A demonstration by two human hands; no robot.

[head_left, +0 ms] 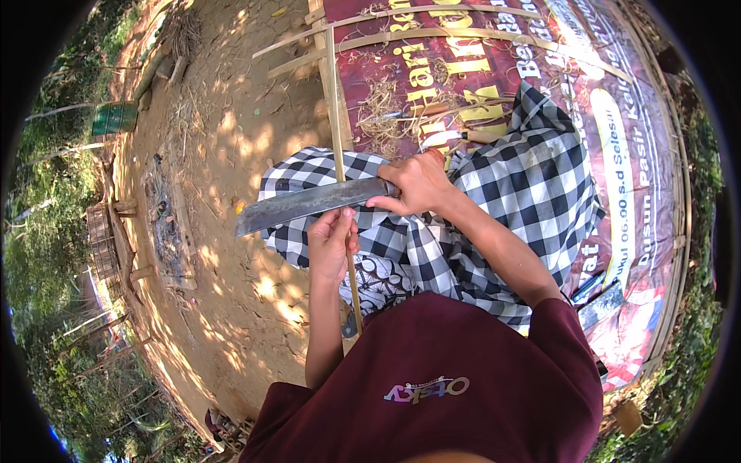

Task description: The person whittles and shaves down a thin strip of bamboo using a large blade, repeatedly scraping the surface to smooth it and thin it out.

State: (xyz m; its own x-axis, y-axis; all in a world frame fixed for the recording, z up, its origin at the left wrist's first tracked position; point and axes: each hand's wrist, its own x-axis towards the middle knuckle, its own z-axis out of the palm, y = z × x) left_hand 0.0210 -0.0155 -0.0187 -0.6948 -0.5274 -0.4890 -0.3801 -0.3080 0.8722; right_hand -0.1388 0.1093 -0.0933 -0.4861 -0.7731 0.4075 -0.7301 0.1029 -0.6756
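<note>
My right hand [421,184] is closed round the handle of a machete [309,204]. Its broad dark blade points left and lies across a long, thin bamboo strip [336,116]. Just below the blade, my left hand [332,241] pinches the strip between thumb and fingers. The strip runs from the far edge of the mat past my lap to my left side. Black-and-white checked cloth [525,193] covers my legs beneath both hands. Most of the machete's handle is hidden in my right fist.
A small curved knife [441,140] lies beyond my lap among bamboo shavings [380,104] on a dark red printed banner [571,100]. More bamboo strips [432,35] cross its far side. Another broad blade [600,307] rests at the right. Bare dirt [231,154] spreads on the left.
</note>
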